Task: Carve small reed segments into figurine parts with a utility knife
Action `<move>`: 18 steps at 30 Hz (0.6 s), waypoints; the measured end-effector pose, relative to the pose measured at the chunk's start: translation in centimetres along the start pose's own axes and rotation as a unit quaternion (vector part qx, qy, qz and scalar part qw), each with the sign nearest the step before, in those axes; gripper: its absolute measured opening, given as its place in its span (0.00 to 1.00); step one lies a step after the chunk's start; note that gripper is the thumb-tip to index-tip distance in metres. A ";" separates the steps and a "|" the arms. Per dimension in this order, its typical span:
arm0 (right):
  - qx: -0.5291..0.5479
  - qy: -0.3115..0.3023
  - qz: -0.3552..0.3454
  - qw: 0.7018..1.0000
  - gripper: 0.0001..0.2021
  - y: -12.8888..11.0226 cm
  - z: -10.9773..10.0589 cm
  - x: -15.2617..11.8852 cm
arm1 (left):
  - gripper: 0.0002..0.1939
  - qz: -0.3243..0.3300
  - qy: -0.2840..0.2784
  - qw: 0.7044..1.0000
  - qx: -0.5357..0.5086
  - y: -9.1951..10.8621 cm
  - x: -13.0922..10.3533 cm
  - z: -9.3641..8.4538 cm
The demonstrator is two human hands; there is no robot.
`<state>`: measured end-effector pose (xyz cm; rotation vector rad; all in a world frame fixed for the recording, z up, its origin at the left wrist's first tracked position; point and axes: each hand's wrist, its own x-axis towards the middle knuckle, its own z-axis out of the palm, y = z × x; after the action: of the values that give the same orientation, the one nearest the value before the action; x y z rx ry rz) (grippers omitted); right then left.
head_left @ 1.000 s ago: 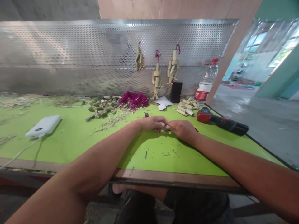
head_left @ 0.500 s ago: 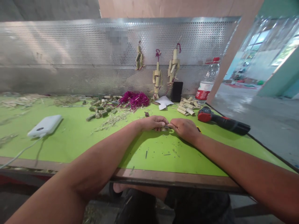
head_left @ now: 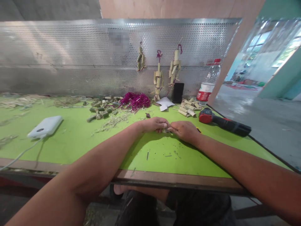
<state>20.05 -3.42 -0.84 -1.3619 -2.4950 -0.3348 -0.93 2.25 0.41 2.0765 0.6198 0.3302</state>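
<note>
My left hand [head_left: 155, 124] and my right hand [head_left: 185, 130] meet over the middle of the green tabletop [head_left: 150, 163]. Both are closed, with the fingertips pinched close together. Between them shows a bit of a small pale and dark piece, mostly hidden by the fingers, so its kind cannot be made out. Something yellow and black [head_left: 198, 130] peeks out from behind my right hand. Small dark slivers and crumbs lie on the green surface in front of the hands.
Farther back lie green stem pieces [head_left: 101, 112], purple string [head_left: 135, 101], white paper [head_left: 165, 103] and pale tubes [head_left: 187, 108]. A power tool [head_left: 223, 121] and a bottle [head_left: 207, 88] are at right. Jointed figures [head_left: 158, 78] hang on perforated metal [head_left: 82, 59]. A white power bank [head_left: 45, 126] sits left.
My right hand has shifted slightly left and down, its fingertips now closer to my left hand. The left hand has hardly moved.
</note>
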 end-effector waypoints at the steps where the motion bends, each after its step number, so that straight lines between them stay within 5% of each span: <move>1: 0.002 -0.012 -0.016 1.000 0.22 0.0 0.0 0.0 | 0.15 -0.004 0.000 1.000 0.000 0.1 0.0 0.0; 4: 0.006 -0.026 -0.044 0.999 0.21 0.0 -0.1 -0.2 | 0.14 -0.012 0.009 1.000 -0.007 0.1 -0.1 0.0; 10: -0.007 0.053 0.048 0.997 0.23 -0.1 -0.2 -0.2 | 0.13 0.006 0.000 1.000 -0.014 -0.1 0.0 0.1; 18: -0.033 0.067 0.045 0.996 0.21 -0.3 0.2 -0.1 | 0.16 0.002 0.002 1.000 -0.025 -0.9 0.4 0.0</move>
<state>19.83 -3.58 -1.03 -1.4227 -2.3246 -0.4757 -0.90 2.88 -0.35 2.0304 0.6038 0.3501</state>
